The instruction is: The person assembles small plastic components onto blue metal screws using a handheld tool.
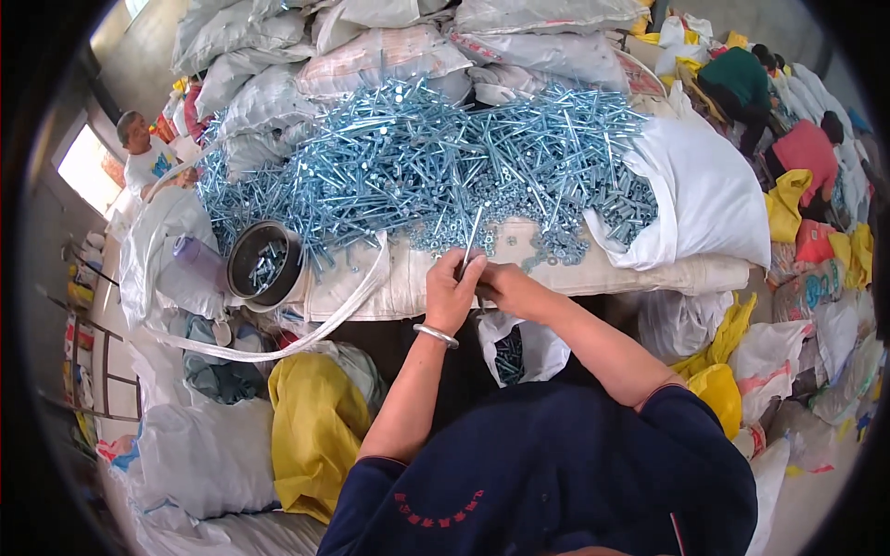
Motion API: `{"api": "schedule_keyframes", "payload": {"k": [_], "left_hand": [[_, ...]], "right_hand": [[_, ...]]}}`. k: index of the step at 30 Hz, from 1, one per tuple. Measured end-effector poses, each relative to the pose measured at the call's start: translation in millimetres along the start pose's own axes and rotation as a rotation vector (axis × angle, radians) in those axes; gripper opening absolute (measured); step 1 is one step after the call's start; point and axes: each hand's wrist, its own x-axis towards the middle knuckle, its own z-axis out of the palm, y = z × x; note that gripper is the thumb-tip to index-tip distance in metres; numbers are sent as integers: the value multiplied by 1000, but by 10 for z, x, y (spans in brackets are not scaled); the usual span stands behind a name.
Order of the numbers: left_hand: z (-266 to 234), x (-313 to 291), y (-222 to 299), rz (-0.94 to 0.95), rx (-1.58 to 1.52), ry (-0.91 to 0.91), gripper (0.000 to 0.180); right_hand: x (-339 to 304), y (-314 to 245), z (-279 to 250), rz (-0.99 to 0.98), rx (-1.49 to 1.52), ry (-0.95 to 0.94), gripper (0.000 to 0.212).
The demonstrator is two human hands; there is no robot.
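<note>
My left hand (451, 289) is closed around a long silvery bolt (476, 228), which points up and away from me. Close against it, my right hand (515, 289) has its fingers bent together near the bolt's lower end. What those right fingers grip is hidden behind the hands. Just beyond both hands lies a big heap of bluish zinc-plated bolts (389, 157). Small nuts (443, 239) and washers (561, 246) are scattered along the heap's near edge. Below my hands, an open white bag (545, 350) has dark metal bolts in it.
A black bowl (295, 269) with metal pieces stands left, beside a purple bottle (197, 252). At the right, a white sack (705, 199) spills short metal sleeves (634, 215). A white strap (348, 310) loops over the front edge. Stuffed sacks (385, 57) rise behind; other people work at both sides.
</note>
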Motion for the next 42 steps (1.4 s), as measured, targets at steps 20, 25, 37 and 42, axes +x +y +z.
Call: {"api": "schedule_keyframes", "payload": {"k": [20, 25, 37, 42], "left_hand": [[-29, 193, 118, -4, 44, 11, 18], [-55, 208, 50, 57, 136, 58, 19], [64, 261, -58, 99, 97, 61, 19], [76, 251, 61, 170, 227, 74, 27]], "right_hand": [[92, -56, -200, -33, -190, 58, 12], [66, -27, -144, -30, -348, 106, 18], [-17, 49, -18, 104, 343, 299, 49], [-3, 194, -79, 47, 351, 431, 55]]}}
